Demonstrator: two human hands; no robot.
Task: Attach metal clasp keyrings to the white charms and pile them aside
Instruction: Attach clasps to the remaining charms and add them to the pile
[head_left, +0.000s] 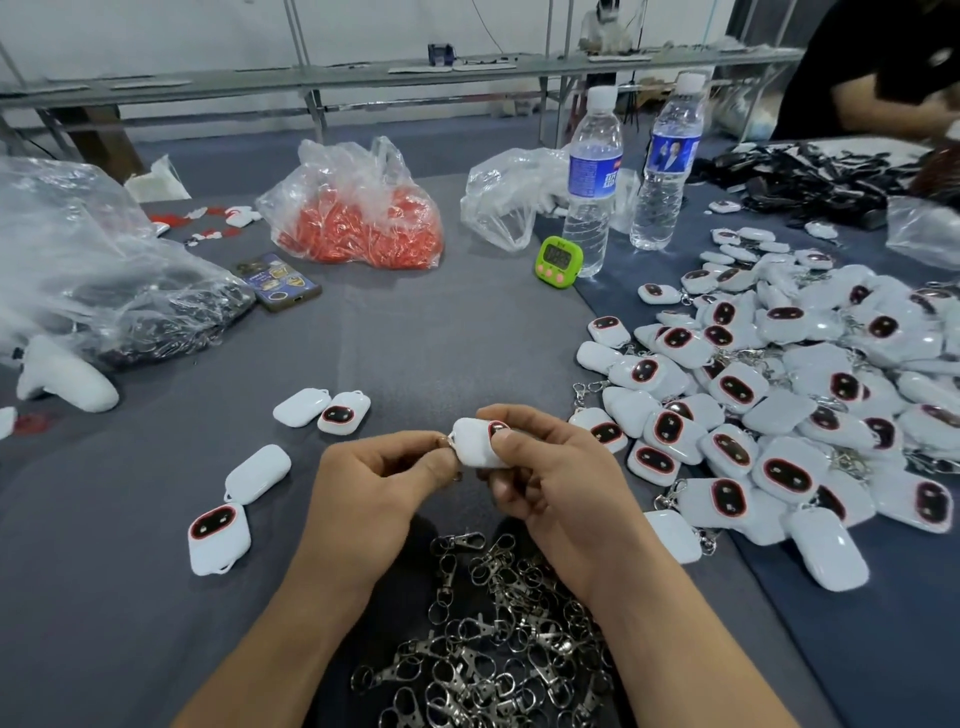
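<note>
The person's left hand (371, 480) and right hand (556, 483) are bare with short-trimmed fingernails, and both forearms (291, 639) run uncovered to the view's bottom edge.

- Water bottle (592, 182) stands upright, green timer (558, 261) just beside its base.
- Second bottle (667, 156) stands upright to its right.
- Phone (275, 282) lies flat near a clear bag of red bits (358, 213).
- Black heap (800, 182) sits far right on the desk (441, 338).

Bright, even light from above makes only soft shadows and white glare spots on the charms (779, 415), and the wide lens bends and softens the edges.
</note>
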